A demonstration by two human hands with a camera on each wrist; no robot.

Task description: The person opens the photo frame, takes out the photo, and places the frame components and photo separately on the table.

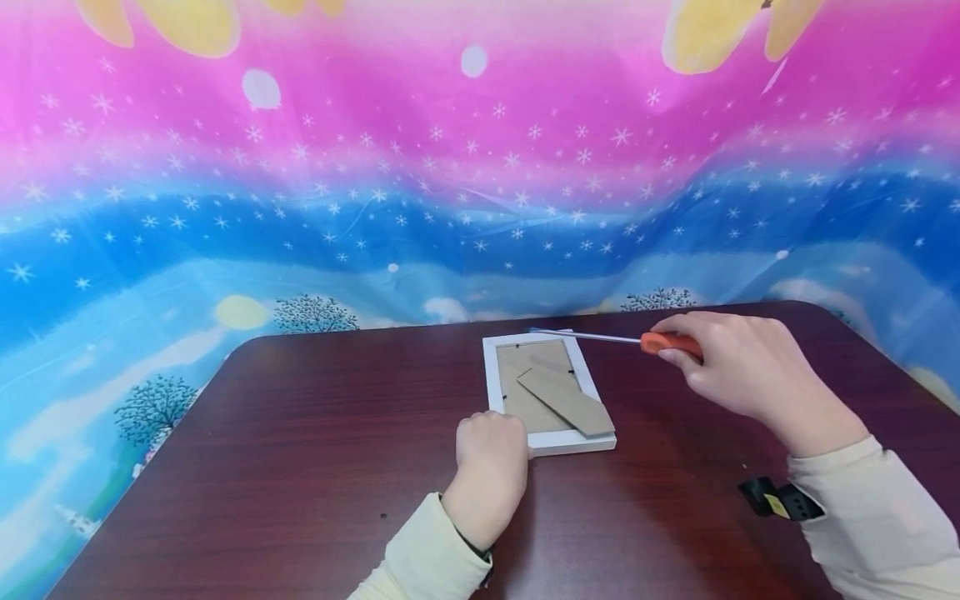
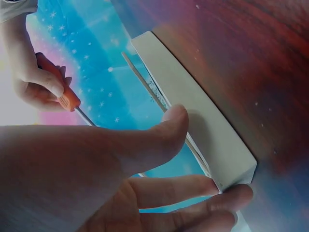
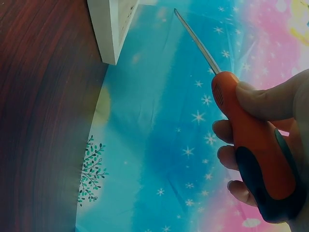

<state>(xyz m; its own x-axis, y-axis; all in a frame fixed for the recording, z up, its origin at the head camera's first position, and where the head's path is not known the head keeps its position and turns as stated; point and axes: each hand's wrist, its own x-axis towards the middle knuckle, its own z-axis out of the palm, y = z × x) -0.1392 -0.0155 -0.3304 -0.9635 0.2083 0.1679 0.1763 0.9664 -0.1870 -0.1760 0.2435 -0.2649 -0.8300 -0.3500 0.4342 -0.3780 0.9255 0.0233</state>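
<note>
A white picture frame (image 1: 492, 367) lies face down on the table, its brown backing board (image 1: 517, 408) upward. Across the board slants the frame's easel stand (image 1: 577, 408), which juts over the near right corner. My left hand (image 1: 491, 467) grips the near left corner; in the left wrist view its thumb (image 2: 175, 121) presses the frame's edge and the fingers reach around the corner. Small dark tabs (image 1: 571, 372) show along the backing. My right hand (image 1: 750, 367) holds an orange and black screwdriver (image 3: 258, 150) by its handle. The shaft (image 1: 600, 336) points left, and its tip overlaps the frame's far edge.
The dark reddish-brown wooden table (image 1: 300, 467) has rounded far corners. Behind it hangs a pink and blue cloth (image 1: 420, 167) printed with snowflakes and trees. A black strap with a yellow label (image 1: 776, 502) sticks out at the right cuff.
</note>
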